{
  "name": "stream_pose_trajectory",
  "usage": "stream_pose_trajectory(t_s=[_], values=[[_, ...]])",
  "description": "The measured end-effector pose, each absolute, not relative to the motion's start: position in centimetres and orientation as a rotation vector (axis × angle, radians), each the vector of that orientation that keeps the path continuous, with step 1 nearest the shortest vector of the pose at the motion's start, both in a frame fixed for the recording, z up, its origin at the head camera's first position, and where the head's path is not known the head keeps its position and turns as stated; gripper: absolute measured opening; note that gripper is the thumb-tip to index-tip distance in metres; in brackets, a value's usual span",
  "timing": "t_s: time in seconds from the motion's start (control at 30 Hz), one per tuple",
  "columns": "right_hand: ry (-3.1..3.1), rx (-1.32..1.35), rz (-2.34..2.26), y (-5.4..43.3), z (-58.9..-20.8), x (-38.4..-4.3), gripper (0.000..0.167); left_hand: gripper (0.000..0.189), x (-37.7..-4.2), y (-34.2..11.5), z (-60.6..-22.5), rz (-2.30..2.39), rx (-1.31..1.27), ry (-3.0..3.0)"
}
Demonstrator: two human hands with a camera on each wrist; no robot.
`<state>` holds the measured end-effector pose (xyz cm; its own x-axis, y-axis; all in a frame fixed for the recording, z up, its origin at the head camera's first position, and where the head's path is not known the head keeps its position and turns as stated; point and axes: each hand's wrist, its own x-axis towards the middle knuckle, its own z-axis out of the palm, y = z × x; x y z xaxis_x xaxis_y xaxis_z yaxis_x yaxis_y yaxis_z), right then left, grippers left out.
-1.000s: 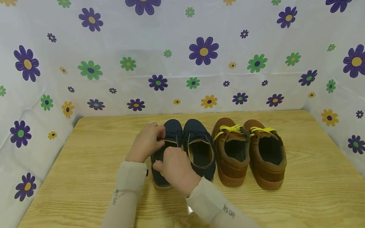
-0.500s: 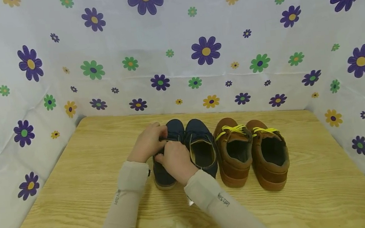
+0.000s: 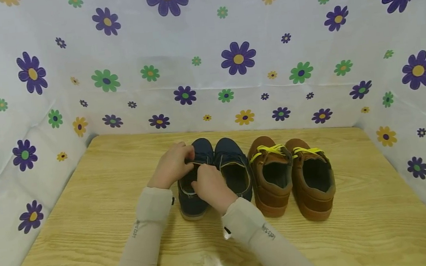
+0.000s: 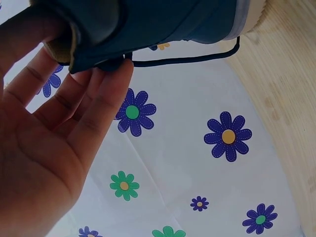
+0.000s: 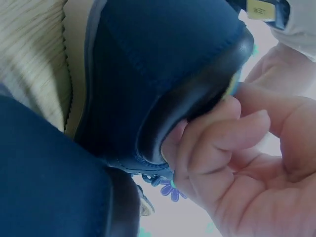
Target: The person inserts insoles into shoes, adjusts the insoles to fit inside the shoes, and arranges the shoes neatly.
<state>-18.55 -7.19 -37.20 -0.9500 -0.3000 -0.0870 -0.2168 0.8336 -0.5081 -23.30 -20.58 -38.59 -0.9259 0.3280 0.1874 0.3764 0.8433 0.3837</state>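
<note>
A navy shoe (image 3: pixel 193 204) stands leftmost on the wooden table, its toe pointing away from me. My left hand (image 3: pixel 171 165) grips its upper near the laces, thumb at the opening. A dark lace loop (image 4: pixel 187 60) hangs beside the fingertips in the left wrist view. My right hand (image 3: pixel 212 187) reaches into the shoe's opening from the right, fingers curled at the inner edge; the right wrist view shows them against the dark collar lining (image 5: pixel 182 113). What the hidden fingertips pinch inside cannot be made out. The matching navy shoe (image 3: pixel 231 148) stands close alongside, partly behind my right hand.
Right of the navy pair stand two brown shoes, the nearer one (image 3: pixel 271 202) and the outer one (image 3: pixel 314 204), with yellow laces. White flower-patterned cloth (image 3: pixel 203 43) encloses the back and sides of the wooden table (image 3: pixel 345 240).
My right hand first shifts forward over the navy shoe's opening, then slightly right, so more of the opening and heel shows. My left hand stays at the laces.
</note>
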Motion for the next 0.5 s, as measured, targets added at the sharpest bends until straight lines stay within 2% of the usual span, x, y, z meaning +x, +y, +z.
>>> stream_pose_trajectory(t_s=[0.13, 0.5], values=[[2.886, -0.396, -0.640, -7.18, -37.13, -18.90, 0.010, 0.017, -23.31, -20.62, -38.67, -0.641, -0.541, -2.912], [2.886, -0.380, -0.433, -7.75, -37.59, -19.24, 0.008, 0.017, -23.33, -20.59, -38.74, -0.637, -0.554, -2.895]])
